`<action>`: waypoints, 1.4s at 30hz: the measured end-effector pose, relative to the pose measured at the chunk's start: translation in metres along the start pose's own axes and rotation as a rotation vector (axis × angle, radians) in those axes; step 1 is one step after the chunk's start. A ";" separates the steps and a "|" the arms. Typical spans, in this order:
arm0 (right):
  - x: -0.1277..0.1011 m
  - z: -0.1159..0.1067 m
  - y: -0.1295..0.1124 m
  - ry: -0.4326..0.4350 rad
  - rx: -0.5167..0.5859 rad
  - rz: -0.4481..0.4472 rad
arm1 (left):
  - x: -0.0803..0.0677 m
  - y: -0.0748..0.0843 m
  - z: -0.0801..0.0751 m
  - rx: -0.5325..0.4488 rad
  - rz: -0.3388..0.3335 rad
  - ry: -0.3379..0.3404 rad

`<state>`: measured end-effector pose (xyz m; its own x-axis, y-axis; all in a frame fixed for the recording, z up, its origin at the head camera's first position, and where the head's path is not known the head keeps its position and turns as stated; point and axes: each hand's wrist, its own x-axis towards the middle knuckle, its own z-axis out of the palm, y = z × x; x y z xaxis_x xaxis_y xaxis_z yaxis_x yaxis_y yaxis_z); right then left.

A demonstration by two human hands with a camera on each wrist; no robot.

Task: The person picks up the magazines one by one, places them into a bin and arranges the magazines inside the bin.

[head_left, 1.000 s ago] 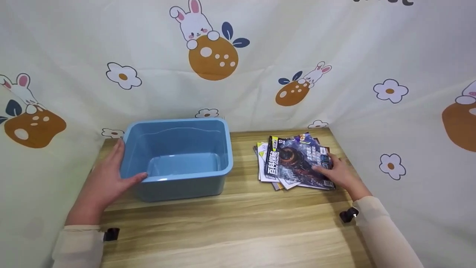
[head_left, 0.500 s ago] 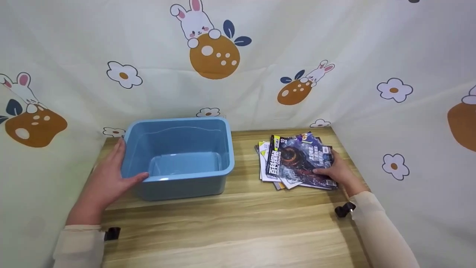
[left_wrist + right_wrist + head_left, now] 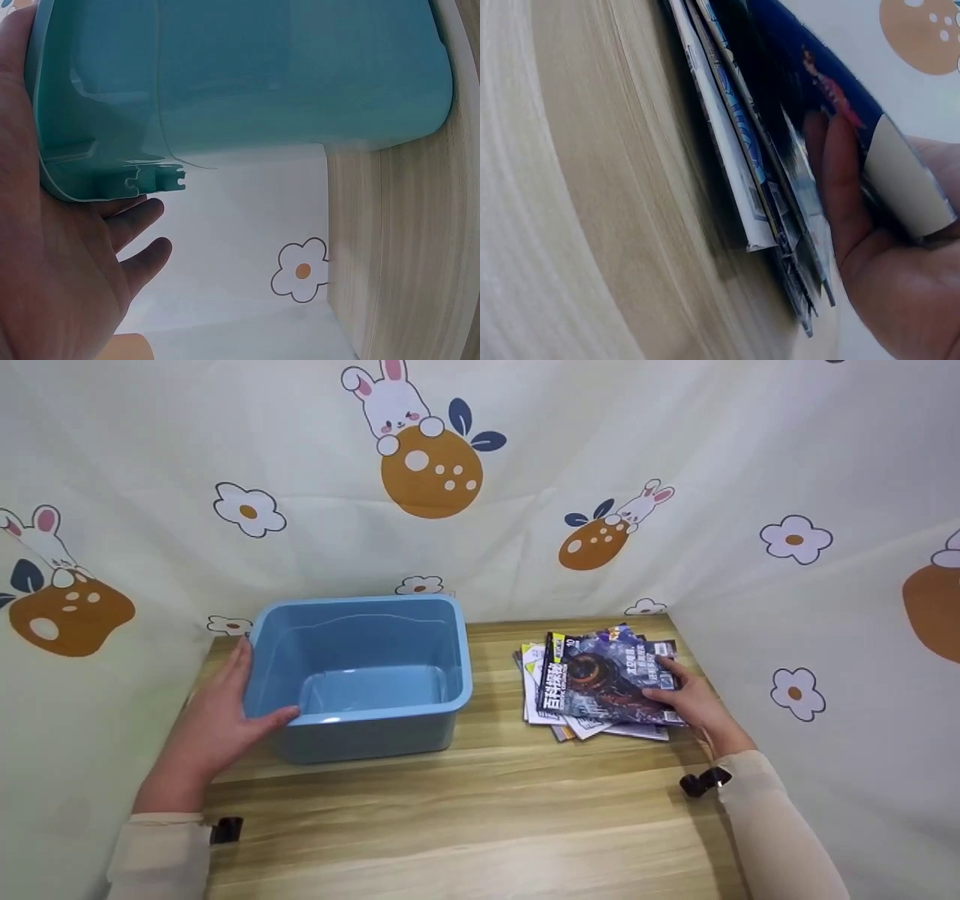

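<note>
Table [image 3: 480, 810]: light wood, carrying everything here.
Left hand [image 3: 214, 727]: flat against the blue bin [image 3: 360, 675] at its near-left corner, fingers straight, thumb along the front rim.
Right hand [image 3: 694, 701]: right of the bin, thumb on the cover, fingers under the edge, pinching the top magazine [image 3: 604, 682].
Magazine stack [image 3: 555, 720]: just right of the bin, fanned beneath the top one.
Curtain [image 3: 480, 472]: bunny print, behind the bin.
</note>
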<state>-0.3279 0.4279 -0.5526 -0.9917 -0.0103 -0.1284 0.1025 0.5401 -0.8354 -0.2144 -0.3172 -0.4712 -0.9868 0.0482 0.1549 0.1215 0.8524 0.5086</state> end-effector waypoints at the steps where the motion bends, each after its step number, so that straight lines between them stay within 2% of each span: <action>1: -0.001 0.000 -0.001 0.005 0.037 0.002 | 0.000 0.000 0.000 0.000 0.002 0.000; 5: -0.009 -0.001 -0.012 0.004 0.223 0.003 | 0.001 0.002 0.000 -0.006 0.013 -0.003; 8: -0.013 0.000 -0.023 0.001 0.324 0.007 | 0.001 0.002 0.000 -0.021 0.010 -0.006; 14: -0.012 0.003 -0.039 0.008 0.457 0.012 | 0.000 0.000 0.000 -0.026 -0.006 -0.006; 22: -0.018 0.011 -0.093 0.015 0.464 -0.078 | -0.001 0.000 0.000 -0.008 -0.006 -0.001; 30: -0.019 0.026 -0.143 -0.017 0.441 -0.101 | 0.000 0.001 0.000 -0.007 -0.018 -0.005; 36: -0.017 0.038 -0.168 -0.043 0.428 -0.088 | 0.000 0.003 -0.001 -0.010 -0.007 -0.006; 42: -0.011 0.057 -0.187 -0.090 0.497 -0.152 | -0.001 0.003 -0.001 -0.015 -0.009 -0.007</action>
<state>-0.3317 0.2789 -0.4253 -0.9898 -0.1420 -0.0132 0.0044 0.0623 -0.9980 -0.2127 -0.3152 -0.4693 -0.9885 0.0448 0.1442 0.1146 0.8447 0.5228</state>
